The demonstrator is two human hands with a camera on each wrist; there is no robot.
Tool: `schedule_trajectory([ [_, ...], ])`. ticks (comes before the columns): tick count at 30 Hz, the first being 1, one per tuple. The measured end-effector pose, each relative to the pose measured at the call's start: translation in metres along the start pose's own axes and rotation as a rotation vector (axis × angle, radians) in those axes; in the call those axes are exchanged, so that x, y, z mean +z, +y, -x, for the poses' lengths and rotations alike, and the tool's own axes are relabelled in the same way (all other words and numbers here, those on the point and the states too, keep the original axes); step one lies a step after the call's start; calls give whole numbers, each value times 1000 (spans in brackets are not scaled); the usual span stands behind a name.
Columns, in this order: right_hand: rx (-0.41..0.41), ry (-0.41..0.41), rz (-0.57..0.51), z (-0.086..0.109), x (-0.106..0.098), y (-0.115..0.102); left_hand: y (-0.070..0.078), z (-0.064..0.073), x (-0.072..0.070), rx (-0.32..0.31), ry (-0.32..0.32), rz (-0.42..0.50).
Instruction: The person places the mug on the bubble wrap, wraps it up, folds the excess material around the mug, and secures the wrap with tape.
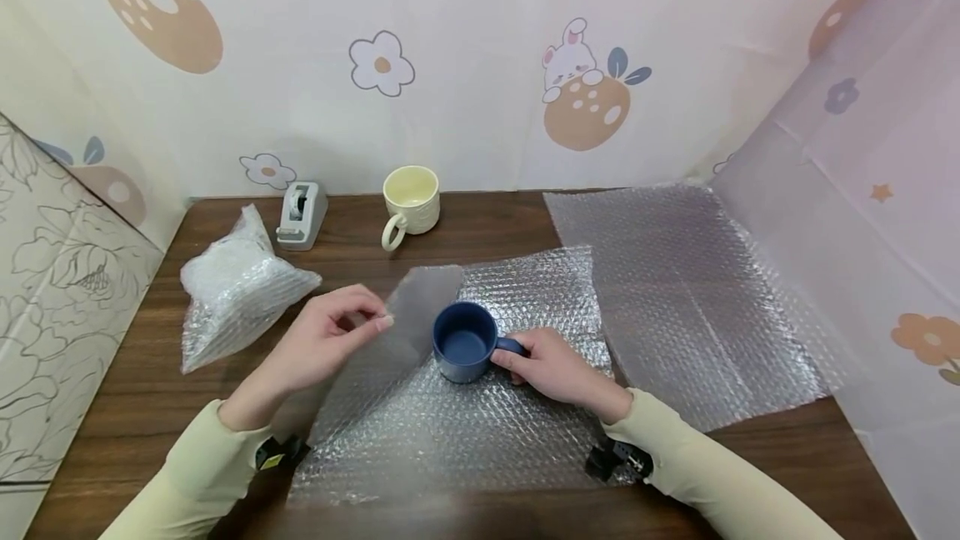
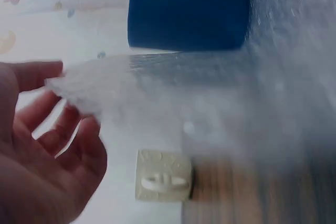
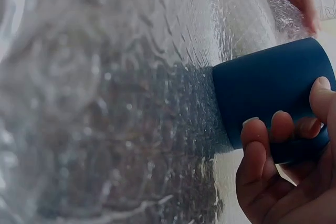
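Observation:
A blue mug [image 1: 463,342] stands upright on a sheet of bubble wrap [image 1: 480,440], its handle toward the right. My right hand [image 1: 553,365] grips that handle between thumb and curled fingers, which the right wrist view shows close up beside the mug [image 3: 273,87]. To the left of the mug, my left hand [image 1: 326,336] pinches a lifted corner of the same sheet. In the left wrist view the raised film [image 2: 100,82] runs from the thumb and fingertips of the left hand [image 2: 58,135] toward the mug, partly blurred.
A wrapped bubble-wrap bundle [image 1: 240,282] lies at the left, below a grey tape dispenser [image 1: 302,217]. Near the wall stands a pale yellow mug [image 1: 412,202]. Another bubble-wrap sheet [image 1: 675,290] covers the right of the wooden table [image 1: 112,407]. Patterned cloth walls [image 1: 465,132] enclose the back and sides.

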State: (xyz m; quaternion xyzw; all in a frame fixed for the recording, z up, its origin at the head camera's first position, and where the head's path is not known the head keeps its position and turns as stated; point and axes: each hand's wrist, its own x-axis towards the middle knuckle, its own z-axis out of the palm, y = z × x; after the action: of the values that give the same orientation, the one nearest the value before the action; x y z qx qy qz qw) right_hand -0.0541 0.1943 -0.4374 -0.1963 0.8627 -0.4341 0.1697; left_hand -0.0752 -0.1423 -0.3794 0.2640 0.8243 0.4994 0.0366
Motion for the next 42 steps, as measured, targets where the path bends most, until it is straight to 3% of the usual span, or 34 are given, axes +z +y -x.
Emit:
schedule_trajectory([
  [4,6,18,-1,-2,1,-1,2,-7,8,173,-181,28],
  [6,13,18,0,-2,1,-2,4,-10,12,212,-274,24],
  [9,15,8,7,-3,1,-2,6,-13,18,226,-376,10],
  [12,15,5,13,-2,-1,-1,10,-15,23,195,-424,-19],
  [16,18,7,5,-1,-4,0,18,-20,31,143,-444,-52],
  [19,13,2,-3,-1,-4,0,24,-21,36,164,-413,-116],
  [23,9,-6,-18,-2,-3,1,31,-18,41,225,-275,-214],
  [26,9,-9,-27,-4,-2,0,37,-15,41,236,-159,-256],
  [30,3,-11,-18,-5,-1,1,46,-11,38,218,-103,-318],
  [33,-1,-13,-26,-6,-1,2,53,-11,36,184,-150,-351],
  [37,-4,-22,-58,-6,-1,4,59,-13,37,169,-289,-456],
  [42,-9,-47,-72,-6,-2,5,55,-16,37,265,-513,-634],
])
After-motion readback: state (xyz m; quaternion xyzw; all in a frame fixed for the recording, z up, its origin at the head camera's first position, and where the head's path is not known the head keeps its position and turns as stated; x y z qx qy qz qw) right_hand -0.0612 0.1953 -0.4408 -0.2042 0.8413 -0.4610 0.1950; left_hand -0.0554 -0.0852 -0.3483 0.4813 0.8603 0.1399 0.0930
